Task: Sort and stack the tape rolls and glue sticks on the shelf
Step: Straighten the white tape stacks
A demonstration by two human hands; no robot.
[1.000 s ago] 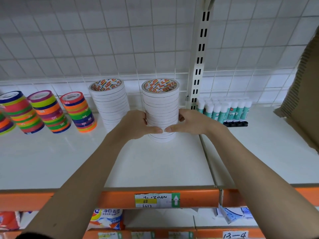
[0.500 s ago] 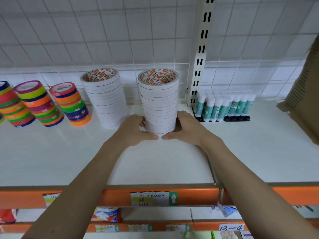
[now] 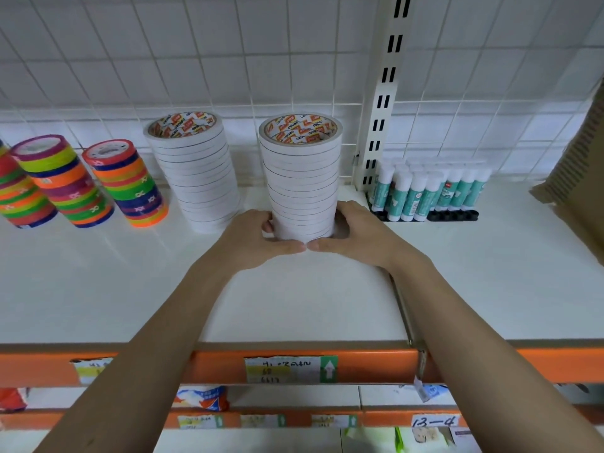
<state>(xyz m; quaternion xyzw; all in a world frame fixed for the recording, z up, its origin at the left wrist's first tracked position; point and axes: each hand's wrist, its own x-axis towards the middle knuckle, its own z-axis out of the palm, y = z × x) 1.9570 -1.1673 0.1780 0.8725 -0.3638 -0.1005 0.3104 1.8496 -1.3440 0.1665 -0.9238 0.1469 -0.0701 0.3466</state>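
Your left hand (image 3: 251, 243) and right hand (image 3: 356, 237) curl round the base of the white tape stack (image 3: 300, 178), thumbs nearly meeting in front. It stands on the shelf (image 3: 130, 289) between your palms; the glue sticks (image 3: 425, 194) lie beyond your right hand.

This is a shop, most likely a stationery aisle. A white shelf (image 3: 130, 289) carries goods set out in rows: stacks of white tape rolls (image 3: 196, 171), stacks of coloured tape rolls (image 3: 127, 184) to their left, and glue sticks (image 3: 425, 191) standing in a black tray to their right. The shelf's front edge is an orange rail (image 3: 376, 366) bearing a handwritten price label (image 3: 291, 369) with a green arrow. Behind the shelf stand a white wire grid (image 3: 228, 60) and a slotted upright post (image 3: 382, 93). Below the rail, a lower shelf holds packaged goods (image 3: 202, 398) and more labels, one reading "13-4" (image 3: 433, 421).
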